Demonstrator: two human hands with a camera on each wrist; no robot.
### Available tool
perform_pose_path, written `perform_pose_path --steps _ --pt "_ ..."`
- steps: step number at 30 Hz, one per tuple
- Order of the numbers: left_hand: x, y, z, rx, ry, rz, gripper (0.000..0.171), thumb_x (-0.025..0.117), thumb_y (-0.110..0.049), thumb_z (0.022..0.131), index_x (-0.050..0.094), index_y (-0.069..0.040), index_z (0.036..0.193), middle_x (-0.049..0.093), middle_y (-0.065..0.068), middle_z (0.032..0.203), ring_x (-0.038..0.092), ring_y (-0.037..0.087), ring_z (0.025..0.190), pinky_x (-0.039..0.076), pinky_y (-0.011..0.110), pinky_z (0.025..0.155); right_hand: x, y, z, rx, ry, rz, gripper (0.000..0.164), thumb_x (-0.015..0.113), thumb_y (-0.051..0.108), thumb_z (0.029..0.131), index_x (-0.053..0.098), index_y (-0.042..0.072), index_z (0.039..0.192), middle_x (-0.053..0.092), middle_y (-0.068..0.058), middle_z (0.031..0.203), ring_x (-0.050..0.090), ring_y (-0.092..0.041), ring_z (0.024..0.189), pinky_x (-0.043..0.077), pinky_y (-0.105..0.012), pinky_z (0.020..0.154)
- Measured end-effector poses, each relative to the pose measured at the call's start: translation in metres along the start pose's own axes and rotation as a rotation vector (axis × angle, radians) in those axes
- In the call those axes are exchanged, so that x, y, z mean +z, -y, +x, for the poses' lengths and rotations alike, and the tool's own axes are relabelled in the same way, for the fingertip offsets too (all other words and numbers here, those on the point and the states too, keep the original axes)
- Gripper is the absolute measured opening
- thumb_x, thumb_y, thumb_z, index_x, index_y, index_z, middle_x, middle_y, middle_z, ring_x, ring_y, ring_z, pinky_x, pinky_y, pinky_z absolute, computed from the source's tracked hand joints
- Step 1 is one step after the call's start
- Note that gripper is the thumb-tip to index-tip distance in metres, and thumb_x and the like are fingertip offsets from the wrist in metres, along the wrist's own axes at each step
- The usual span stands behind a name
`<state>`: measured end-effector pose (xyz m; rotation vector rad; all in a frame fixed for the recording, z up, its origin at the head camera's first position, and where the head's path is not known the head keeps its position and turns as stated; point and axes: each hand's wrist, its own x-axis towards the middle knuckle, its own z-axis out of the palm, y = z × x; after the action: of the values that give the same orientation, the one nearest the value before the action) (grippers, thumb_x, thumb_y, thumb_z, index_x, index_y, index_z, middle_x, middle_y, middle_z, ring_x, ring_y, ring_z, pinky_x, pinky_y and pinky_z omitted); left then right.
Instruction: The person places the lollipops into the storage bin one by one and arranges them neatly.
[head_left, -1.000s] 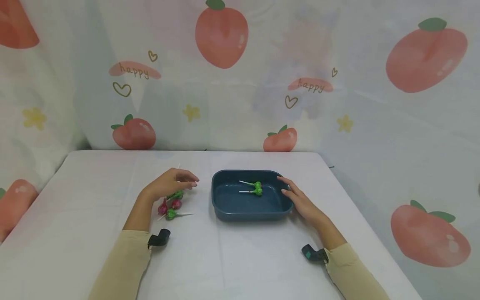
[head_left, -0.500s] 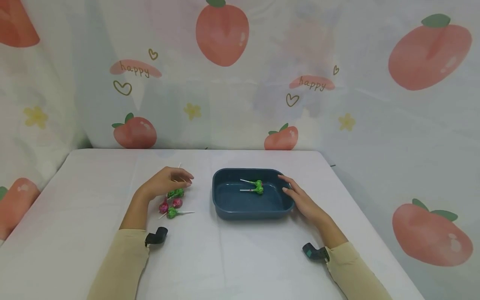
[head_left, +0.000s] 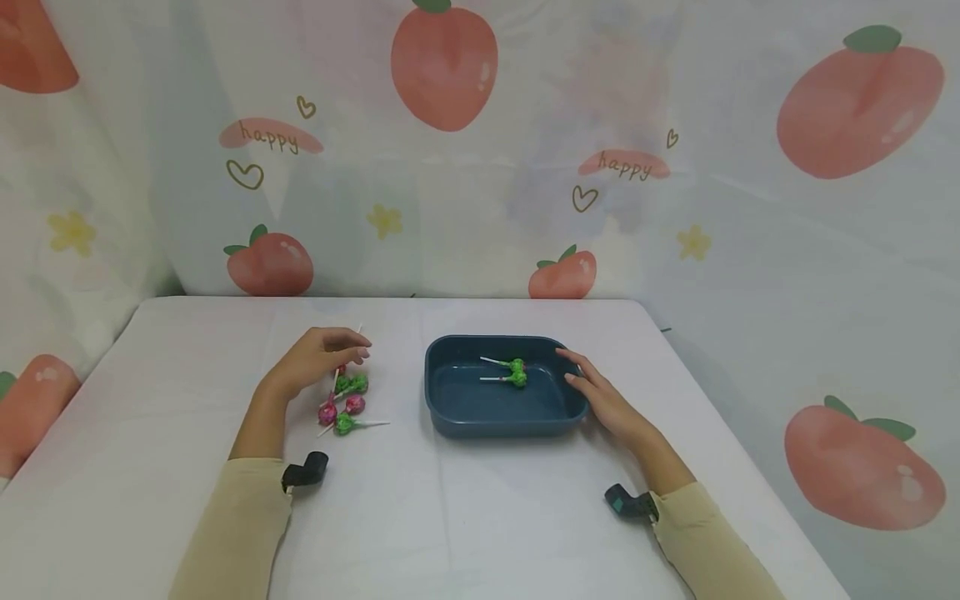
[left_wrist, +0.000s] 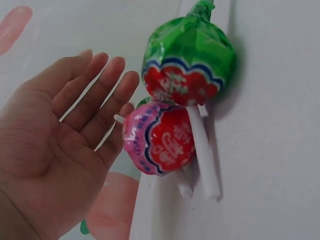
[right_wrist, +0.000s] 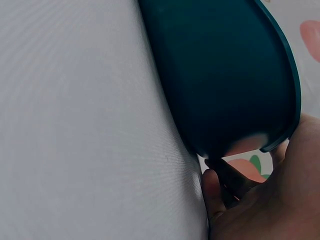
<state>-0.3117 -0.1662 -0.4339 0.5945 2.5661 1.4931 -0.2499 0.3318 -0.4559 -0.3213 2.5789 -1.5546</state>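
Note:
My left hand (head_left: 318,358) hovers over a small pile of lollipops, its fingers loosely extended and nothing between them. In the pile are green-wrapped lollipops (head_left: 344,423) and pink-wrapped lollipops (head_left: 327,413); the hand partly hides those at the back. The left wrist view shows a green lollipop (left_wrist: 192,55) and a pink lollipop (left_wrist: 162,142) close beside the fingers. To the right stands a dark blue rectangular dish (head_left: 465,408), with two green lollipops (head_left: 517,378) lying inside. My right hand (head_left: 611,408) holds the dish by its right end, with fingers over the rim.
A white cloth covers the table (head_left: 450,517). Behind it hangs a curtain (head_left: 480,208) printed with peaches, hearts and flowers. A dark wrist camera (head_left: 306,472) sits on the left sleeve, and a similar camera (head_left: 630,503) is on the right one.
My left hand has drawn back to the left and slightly away from me, uncovering more of the pile. The right hand and the dish stay in place.

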Motion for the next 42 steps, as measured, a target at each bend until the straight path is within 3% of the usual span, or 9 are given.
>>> perform_pose_path --steps 9,20,27,32,42 --pt "-0.003 0.010 -0.002 -0.027 -0.015 -0.033 0.041 0.061 -0.033 0.106 0.067 -0.001 0.131 0.071 0.014 0.124 0.063 0.031 0.121 0.039 0.057 0.110 0.000 0.000 0.000 -0.002 0.006 0.007 0.050 0.041 0.037 0.113 0.032 0.029 0.162 0.011 -0.007 0.171 -0.001 -0.039 0.156 0.003 -0.071 0.115" --pt "-0.011 0.018 -0.009 -0.045 -0.068 0.050 0.035 0.067 -0.033 0.103 0.072 -0.008 0.127 0.070 0.009 0.124 0.059 0.030 0.122 0.039 0.057 0.109 0.000 -0.002 0.002 0.004 0.003 0.004 0.050 0.039 0.036 0.113 0.031 0.029 0.162 0.010 -0.007 0.172 -0.001 -0.039 0.156 0.003 -0.071 0.115" --pt "-0.019 0.024 -0.013 -0.039 -0.082 0.131 0.031 0.075 -0.016 0.097 0.072 -0.006 0.126 0.071 0.013 0.121 0.062 0.034 0.118 0.047 0.054 0.103 0.000 -0.002 0.002 0.000 0.002 0.005 0.050 0.039 0.036 0.113 0.032 0.028 0.162 0.011 -0.008 0.172 -0.001 -0.039 0.156 0.003 -0.071 0.115" --pt "-0.024 0.026 -0.016 -0.076 -0.097 0.158 0.035 0.078 -0.019 0.095 0.072 -0.006 0.126 0.071 0.013 0.119 0.063 0.035 0.116 0.048 0.054 0.101 -0.001 -0.002 0.001 0.004 -0.003 -0.004 0.051 0.040 0.038 0.113 0.032 0.028 0.162 0.010 -0.008 0.172 -0.001 -0.041 0.155 0.003 -0.071 0.115" --pt "-0.023 0.029 -0.020 -0.122 -0.094 0.180 0.031 0.078 -0.006 0.092 0.074 -0.005 0.123 0.071 0.013 0.114 0.061 0.035 0.112 0.048 0.053 0.099 0.000 -0.004 0.002 -0.001 0.004 0.004 0.051 0.039 0.038 0.113 0.031 0.028 0.162 0.010 -0.009 0.172 -0.002 -0.040 0.155 0.003 -0.072 0.114"
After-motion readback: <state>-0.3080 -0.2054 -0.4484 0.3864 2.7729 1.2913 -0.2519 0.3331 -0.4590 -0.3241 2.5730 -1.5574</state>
